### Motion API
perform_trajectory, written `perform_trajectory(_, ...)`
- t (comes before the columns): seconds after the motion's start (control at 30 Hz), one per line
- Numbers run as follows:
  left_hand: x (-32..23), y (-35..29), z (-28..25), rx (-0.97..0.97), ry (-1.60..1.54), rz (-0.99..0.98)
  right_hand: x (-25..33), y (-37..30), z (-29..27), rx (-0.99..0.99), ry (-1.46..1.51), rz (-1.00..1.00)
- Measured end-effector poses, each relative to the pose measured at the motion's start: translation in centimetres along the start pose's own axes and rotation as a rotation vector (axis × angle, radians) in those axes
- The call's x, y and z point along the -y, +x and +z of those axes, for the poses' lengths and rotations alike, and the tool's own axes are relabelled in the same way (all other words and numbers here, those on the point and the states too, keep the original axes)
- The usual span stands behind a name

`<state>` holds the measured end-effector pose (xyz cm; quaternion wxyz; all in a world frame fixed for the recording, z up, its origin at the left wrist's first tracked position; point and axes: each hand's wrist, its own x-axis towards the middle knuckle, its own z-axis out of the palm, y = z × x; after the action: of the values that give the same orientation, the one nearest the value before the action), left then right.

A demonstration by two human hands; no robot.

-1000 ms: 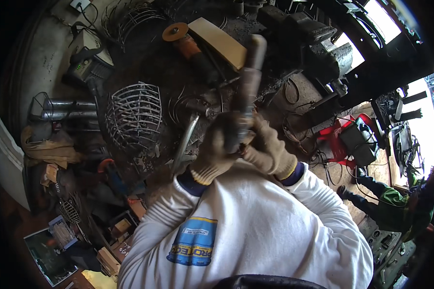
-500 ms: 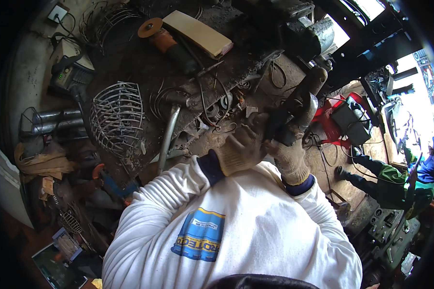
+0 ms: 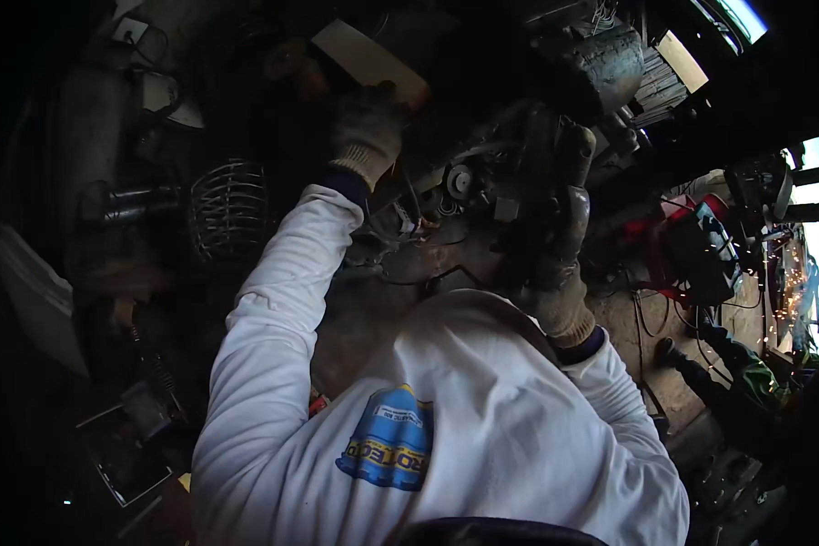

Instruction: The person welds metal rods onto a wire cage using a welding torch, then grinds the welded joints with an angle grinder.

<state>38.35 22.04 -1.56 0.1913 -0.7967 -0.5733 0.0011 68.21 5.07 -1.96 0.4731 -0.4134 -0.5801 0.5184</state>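
An angle grinder point(image 3: 311, 80) with an orange-brown disc point(image 3: 286, 58) lies on the dark workbench. Over its rear body is my left hand point(image 3: 369, 135), in a beige knit glove; deep shadow hides how its fingers lie. My right hand point(image 3: 560, 298), gloved alike, is closed around the lower end of a bent, dark metal tube point(image 3: 575, 205) with a partly shiny surface. The tube points up and away from me. Beyond the left hand is a pale rectangular block point(image 3: 370, 56), and a cage of curved metal rods point(image 3: 229, 207) sits nearer on the left.
A large metal cylinder point(image 3: 610, 68) is at the far right of the bench. Cables and a round metal part point(image 3: 459, 182) lie between my hands. On the right, sparks point(image 3: 796, 282) fly near another person's legs point(image 3: 701, 373), beside a red object point(image 3: 642, 232).
My left hand has left the tube and reached forward and left to the grinder. The right hand keeps the tube. The picture has darkened, and sparks have appeared on the right.
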Motion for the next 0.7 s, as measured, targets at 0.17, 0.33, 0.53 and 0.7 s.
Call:
perform_trajectory(0.17, -1.1, -0.2, -1.1, 0.058, 0.023, -0.014, -1.0, 0.8, -2.3, 0.048, -0.026, 0.025)
perform_trajectory(0.33, 0.7, 2.0, 0.8, -0.167, -0.1, 0.082, -1.6, 1.4, -2.6, 0.093, -0.002, 0.217)
perform_trajectory(0.53, 5.0, 10.3, -1.6, 0.807, -0.119, -0.169, -0.8, 1.5, -3.0, 0.111, 0.003, 0.152)
perform_trajectory(0.7, 8.6, 14.5, 7.6, 0.434, -0.323, -0.8, -1.3, 0.9, -2.9, 0.145, -0.014, 0.055)
